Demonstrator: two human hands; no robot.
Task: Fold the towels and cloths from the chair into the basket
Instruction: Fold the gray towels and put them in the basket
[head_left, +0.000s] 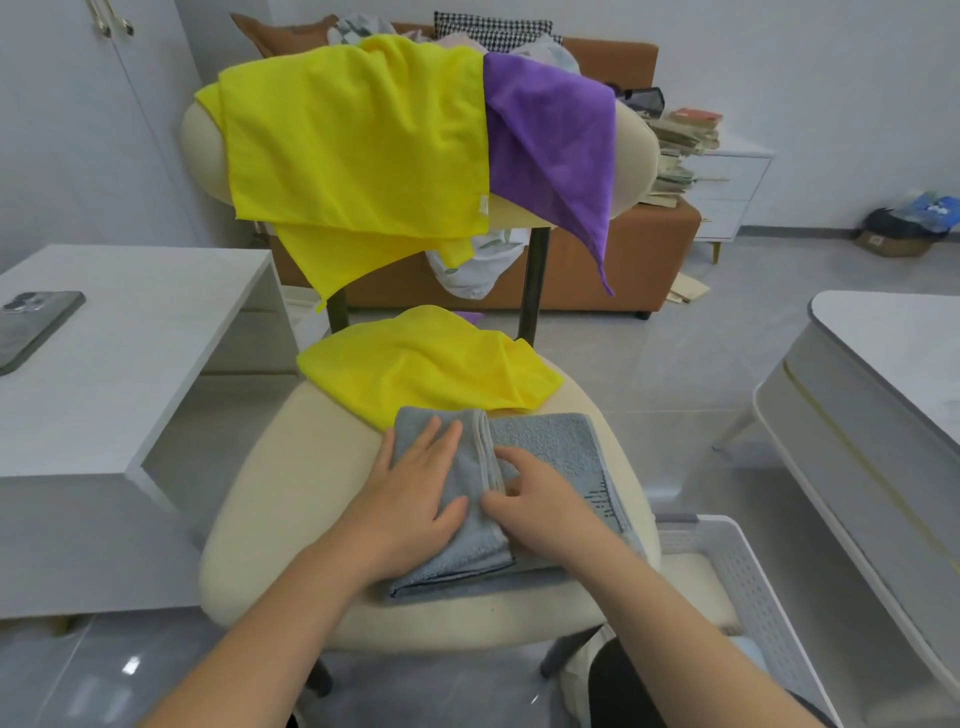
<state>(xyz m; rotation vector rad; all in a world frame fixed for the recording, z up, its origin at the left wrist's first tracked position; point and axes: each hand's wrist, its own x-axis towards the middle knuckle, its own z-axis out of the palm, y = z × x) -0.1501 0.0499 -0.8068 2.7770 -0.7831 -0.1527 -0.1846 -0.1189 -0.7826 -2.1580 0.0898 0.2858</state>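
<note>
The towel (561, 452) lies half folded on the chair (270, 519) seat, its left flap brought over to a hemmed edge near the middle, the right part in a single layer. The left hand (415, 499) rests flat on that flap, fingers straight and slightly spread; the right hand (540, 499) curls fingers and thumb on the hem, pinching it. I judge this fold is being set: I would keep the left palm as an anchor, draw the hem straight along its length, then smooth outward so no ridge stays under the flap, and check the near corners line up before the next fold. The yellow cloth (431, 364) touches the towel's far edge, so I would avoid dragging it along. The basket (748, 571) waits just right of the chair; the purple cloth (550, 140) hangs on the backrest
</note>
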